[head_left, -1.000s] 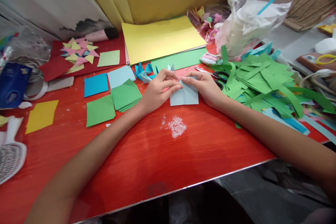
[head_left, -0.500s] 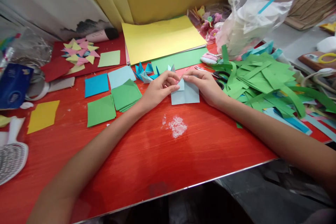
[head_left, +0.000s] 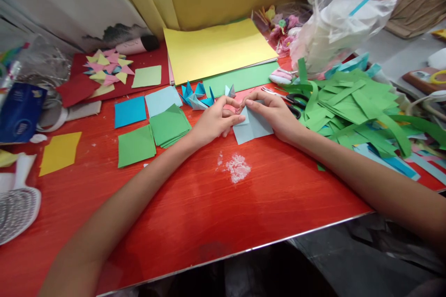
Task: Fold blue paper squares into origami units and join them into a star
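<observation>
A light blue square of paper point(head_left: 256, 129) with crease lines is held between my two hands, its far left corner folded inward. My left hand point(head_left: 220, 118) pinches that folded corner between thumb and fingers. Around the far edge, my right hand point(head_left: 273, 113) is closed, its thumb and index finger near the same fold. Just beyond my left hand stand folded blue paper pieces point(head_left: 195, 96) with pointed tips. A stack of green paper squares point(head_left: 169, 125) lies left of my left hand. Black-handled scissors point(head_left: 295, 102) rest behind my right hand.
A large heap of green paper strips point(head_left: 351, 106) spreads to the right, before a clear plastic bag point(head_left: 348, 28). Yellow sheets point(head_left: 219, 51) lie at the back. Blue, green and yellow squares, plus a pile of paper stars point(head_left: 108, 67), are on the left. White powder point(head_left: 239, 168) marks the red table point(head_left: 195, 222).
The light blue paper has turned in my hands, so its near edge now slants up to the right. My left fingers have shifted slightly along the folded corner. The whole view has moved slightly.
</observation>
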The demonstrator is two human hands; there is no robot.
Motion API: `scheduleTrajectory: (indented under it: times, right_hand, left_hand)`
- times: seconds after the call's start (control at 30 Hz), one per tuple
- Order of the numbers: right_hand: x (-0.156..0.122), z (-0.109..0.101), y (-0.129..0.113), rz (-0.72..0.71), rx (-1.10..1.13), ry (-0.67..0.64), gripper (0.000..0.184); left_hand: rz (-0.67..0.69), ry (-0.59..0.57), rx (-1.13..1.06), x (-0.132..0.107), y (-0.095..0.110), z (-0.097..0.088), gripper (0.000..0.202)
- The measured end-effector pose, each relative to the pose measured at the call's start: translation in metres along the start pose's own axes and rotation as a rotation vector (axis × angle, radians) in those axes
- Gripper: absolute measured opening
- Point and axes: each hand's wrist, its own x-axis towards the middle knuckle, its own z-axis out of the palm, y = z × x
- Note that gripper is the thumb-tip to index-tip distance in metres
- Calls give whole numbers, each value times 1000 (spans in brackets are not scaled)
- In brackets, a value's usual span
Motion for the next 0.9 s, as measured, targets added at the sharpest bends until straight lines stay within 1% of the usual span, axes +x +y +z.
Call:
scheduleTrajectory:
  times: [0.1,0.2,0.27,0.33,0.4,0.43,0.53,0.63,0.9]
  right_hand:
    - [0,0,0,-21,-21,20,21]
    - [1,0,3,11,28,60,21]
    - [1,1,4,65,106,73,26]
    - [2,1,4,108,177,51,31]
    - [2,1,5,142,210,5,30]
    - [1,1,5,158,214,-15,27]
    - [0,0,5,184,207,-3,23]
    - [-1,0,6,168,196,17,22]
    - [-2,1,5,150,195,10,30]
  left_hand:
    - [-13,-15,-22,-2,4,0,22]
    - [10,4,-73,-2,5,1,22]
    - [35,57,-103,-2,3,2,19]
    - [76,139,-134,-1,0,2,15]
    - [125,212,-172,0,-3,1,14]
    - [143,229,-190,1,-5,0,14]
    - [157,211,-227,2,-8,-2,16]
    - [146,185,-228,4,-9,-3,22]
    - [107,181,-164,4,-7,-1,32]
